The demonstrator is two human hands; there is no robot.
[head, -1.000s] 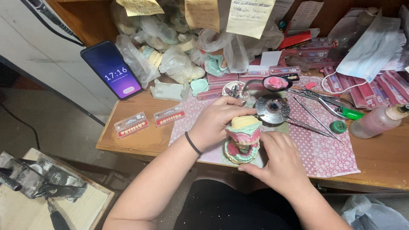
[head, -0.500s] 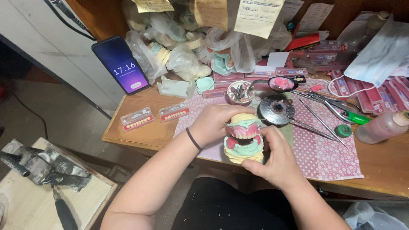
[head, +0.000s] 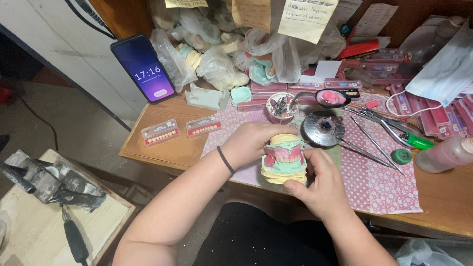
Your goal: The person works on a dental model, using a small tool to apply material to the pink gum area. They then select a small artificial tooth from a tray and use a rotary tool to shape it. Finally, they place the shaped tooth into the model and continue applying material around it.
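Over the near edge of the worktop (head: 162, 148), both hands hold a set of dental casts.

Left hand (head: 253, 143) wraps the stack from ten o'clock, right hand (head: 320, 184) clasps it from four o'clock, thumb under the base; both are closed on the dental model (head: 284, 160). Upper and lower casts sit stacked together, so pairing them looks done; judging by that, checking and any tooth work remain. The model shows pale yellow stone bases, green bands and pink wax gums. At twelve o'clock lie a round metal dish (head: 322, 129) and a cup of burs (head: 281, 106); tooth cards (head: 159, 132) lie at ten o'clock.
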